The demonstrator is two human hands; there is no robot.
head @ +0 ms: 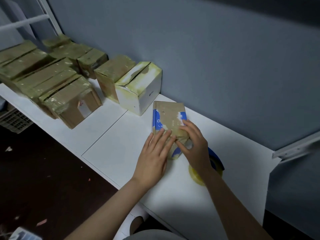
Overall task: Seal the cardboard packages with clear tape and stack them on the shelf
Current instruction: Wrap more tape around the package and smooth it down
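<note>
The fingers (165, 136) of the left hand (152, 158) lay straight and flat on the near end of the small brown-and-blue package (168, 111). The right hand (194, 142) spread over its top, pressing rather than gripping. The package sat on the white bench (121, 144), near a white box (142, 94), with the tape roll (215, 161) under the right wrist. It looked light, stiff and tape-slick, and was best lifted by its long sides.

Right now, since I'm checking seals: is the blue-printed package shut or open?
Shut: the package shows no raised flap; left hand and right hand press its near end.
</note>
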